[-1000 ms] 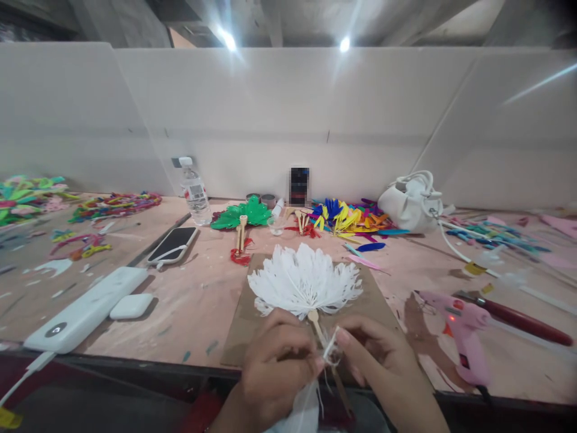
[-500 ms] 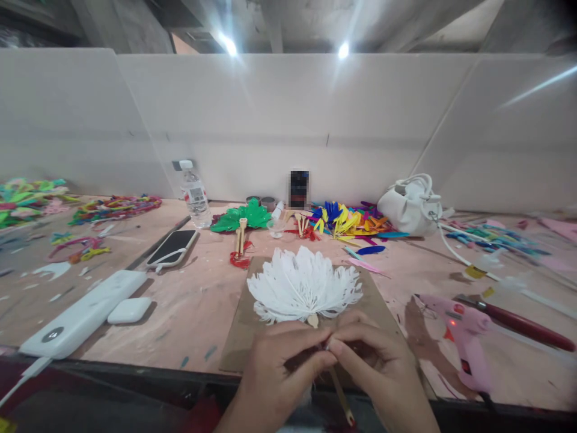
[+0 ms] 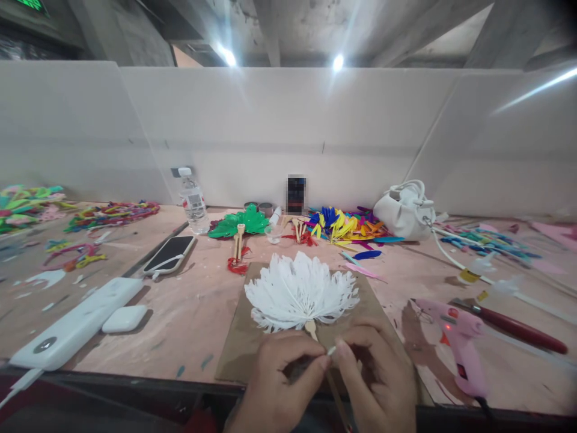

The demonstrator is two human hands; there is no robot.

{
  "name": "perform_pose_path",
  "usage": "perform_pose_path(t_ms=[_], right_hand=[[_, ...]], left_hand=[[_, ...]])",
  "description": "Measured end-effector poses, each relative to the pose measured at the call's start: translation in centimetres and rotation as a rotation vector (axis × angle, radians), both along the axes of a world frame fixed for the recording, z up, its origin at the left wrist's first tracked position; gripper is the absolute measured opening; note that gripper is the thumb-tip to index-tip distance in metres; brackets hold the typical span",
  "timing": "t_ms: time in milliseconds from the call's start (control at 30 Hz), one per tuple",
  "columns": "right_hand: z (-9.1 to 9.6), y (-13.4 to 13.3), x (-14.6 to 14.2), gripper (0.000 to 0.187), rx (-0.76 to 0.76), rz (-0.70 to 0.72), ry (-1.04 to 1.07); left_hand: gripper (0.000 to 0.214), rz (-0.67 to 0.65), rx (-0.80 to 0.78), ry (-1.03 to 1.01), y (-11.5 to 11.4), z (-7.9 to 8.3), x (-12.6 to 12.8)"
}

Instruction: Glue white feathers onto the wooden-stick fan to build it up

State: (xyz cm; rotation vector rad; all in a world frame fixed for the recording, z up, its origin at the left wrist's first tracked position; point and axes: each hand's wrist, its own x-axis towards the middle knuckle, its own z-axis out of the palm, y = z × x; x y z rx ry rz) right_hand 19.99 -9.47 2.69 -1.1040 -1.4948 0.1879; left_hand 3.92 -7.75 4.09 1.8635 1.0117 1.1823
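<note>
A fan of white feathers (image 3: 301, 291) lies on a sheet of brown cardboard (image 3: 238, 337) in front of me, its wooden handle (image 3: 311, 328) pointing towards me and passing under my hands. My left hand (image 3: 288, 376) is closed in a pinch, thumb against forefinger. Beside it, my right hand (image 3: 376, 367) pinches too, fingers curled. Between the two sets of fingertips shows a small white piece (image 3: 332, 350), too small to name; both hands grip it just above the handle.
To the right lie a pink glue gun (image 3: 462, 343), its light glowing, and a red-handled tool (image 3: 518, 325). Leftward are a white power bank (image 3: 76, 325), earbud case (image 3: 125, 319) and phone (image 3: 170, 255). Behind stand a water bottle (image 3: 193, 201), coloured feathers (image 3: 345, 225) and a white bag (image 3: 403, 213).
My fingertips have drawn slightly apart, and more of the small white piece shows between them. The view has tilted up a little. The feather fan stays on the cardboard.
</note>
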Motion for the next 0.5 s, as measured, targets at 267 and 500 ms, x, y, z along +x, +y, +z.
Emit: perform_pose_path(t_ms=[267,500], right_hand=[[-1.3,-0.1,-0.4,0.024,0.033,-0.038,0.058],[-0.1,0.1,1.9,0.021,-0.134,0.147,0.063]], left_hand=[[0.030,-0.044,0.008,0.018,0.1,-1.0,0.0],[0.033,0.050,-0.053,-0.001,0.5,-0.9,0.2]])
